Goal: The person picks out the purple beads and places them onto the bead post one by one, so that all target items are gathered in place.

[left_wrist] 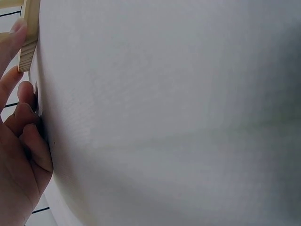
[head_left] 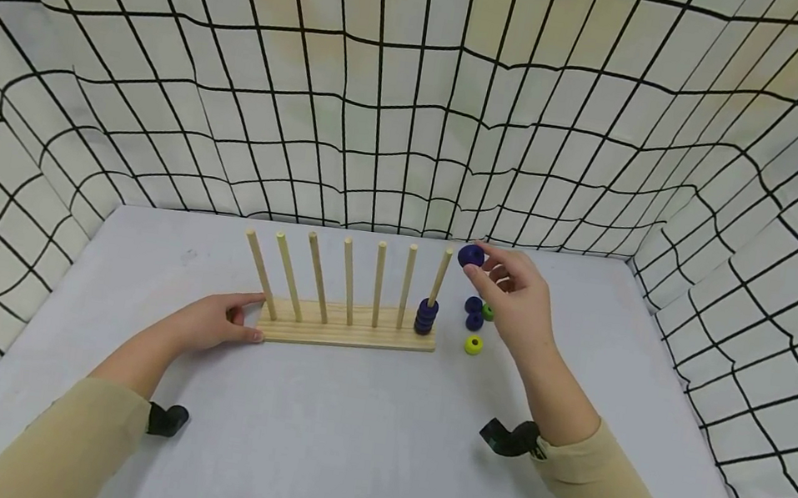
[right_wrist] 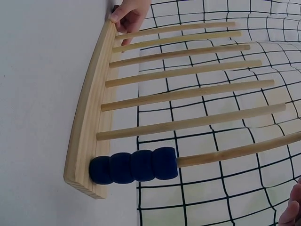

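A wooden peg stand (head_left: 345,339) with a row of upright dowels lies across the table. Several dark blue beads (head_left: 425,317) are stacked at the foot of its rightmost dowel (right_wrist: 235,150). My left hand (head_left: 215,322) holds the left end of the base between thumb and forefinger, the other fingers curled. In my right hand (head_left: 514,294), thumb and fingertips pinch another dark blue bead (head_left: 471,257), just right of that dowel's tip and apart from it. The right wrist view shows only a bit of this hand's fingers (right_wrist: 291,209), and the pinched bead is out of frame there.
Loose on the table right of the stand are two dark blue beads (head_left: 473,321), a green bead (head_left: 488,312) partly behind the right hand, and a yellow-green bead (head_left: 473,345). White walls covered by black netting (head_left: 384,129) rise at the back and sides.
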Demonstrator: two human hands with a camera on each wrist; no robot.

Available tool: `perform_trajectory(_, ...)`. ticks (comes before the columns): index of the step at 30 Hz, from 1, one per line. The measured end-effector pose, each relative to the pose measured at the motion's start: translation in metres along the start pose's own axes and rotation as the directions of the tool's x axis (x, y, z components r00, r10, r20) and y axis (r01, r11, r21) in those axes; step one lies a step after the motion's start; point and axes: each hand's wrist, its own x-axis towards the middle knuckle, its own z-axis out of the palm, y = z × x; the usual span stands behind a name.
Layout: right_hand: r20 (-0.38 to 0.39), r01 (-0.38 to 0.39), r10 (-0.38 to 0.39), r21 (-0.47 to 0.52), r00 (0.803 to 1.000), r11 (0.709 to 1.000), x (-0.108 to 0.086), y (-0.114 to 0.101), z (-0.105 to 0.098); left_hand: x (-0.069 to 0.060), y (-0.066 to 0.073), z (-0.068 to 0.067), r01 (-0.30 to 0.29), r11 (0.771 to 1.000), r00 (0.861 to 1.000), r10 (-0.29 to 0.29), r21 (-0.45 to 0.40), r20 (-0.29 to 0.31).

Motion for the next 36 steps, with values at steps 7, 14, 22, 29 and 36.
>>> perform_trajectory(7,-0.018,0.018,-0.017,0.041,1.0,0.999,0.0,0.0,0.004,0.002,0.001,0.001,0.019,1.0,1.0,-0.019,-0.013,0.009)
perform_trajectory(14,-0.028,0.04,-0.038,0.061,0.999,0.997,0.002,0.0,0.01,0.001,-0.001,0.002,0.011,1.0,1.0,-0.011,-0.013,0.008)
perform_trajectory(22,-0.018,0.04,-0.039,0.074,0.999,0.996,0.004,-0.002,0.017,-0.001,-0.001,0.001,0.004,1.0,1.0,-0.004,-0.002,0.003)
perform_trajectory(29,-0.009,0.05,-0.049,0.083,0.999,0.995,0.005,-0.004,0.019,-0.002,0.001,0.0,0.005,1.0,1.0,-0.005,-0.004,0.0)
perform_trajectory(36,-0.011,0.056,-0.055,0.078,0.998,0.995,0.006,-0.006,0.02,-0.001,0.0,0.0,-0.007,1.0,1.0,0.007,-0.007,0.002)
